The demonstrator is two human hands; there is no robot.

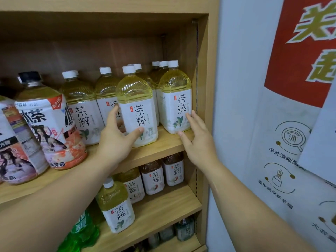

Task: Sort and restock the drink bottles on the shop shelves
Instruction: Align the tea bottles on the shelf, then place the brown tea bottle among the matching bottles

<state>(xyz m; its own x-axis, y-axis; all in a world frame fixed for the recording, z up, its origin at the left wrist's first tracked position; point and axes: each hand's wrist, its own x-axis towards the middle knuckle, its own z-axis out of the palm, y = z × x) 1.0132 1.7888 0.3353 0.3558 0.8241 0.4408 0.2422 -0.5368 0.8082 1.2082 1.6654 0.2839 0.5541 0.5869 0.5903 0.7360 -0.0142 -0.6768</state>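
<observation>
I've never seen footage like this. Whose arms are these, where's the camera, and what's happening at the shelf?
There is no machine here: these are a person's two bare arms, filmed by one wide-angle camera worn on the head, looking forward and down. The left hand grips a yellow tea bottle at the front of the wooden shelf. The right hand is open, its straight fingers against the neighbouring bottle at the shelf's right end. More of the same bottles stand behind, larger orange-labelled bottles stand to the left, and a poster hangs on the wall.
</observation>
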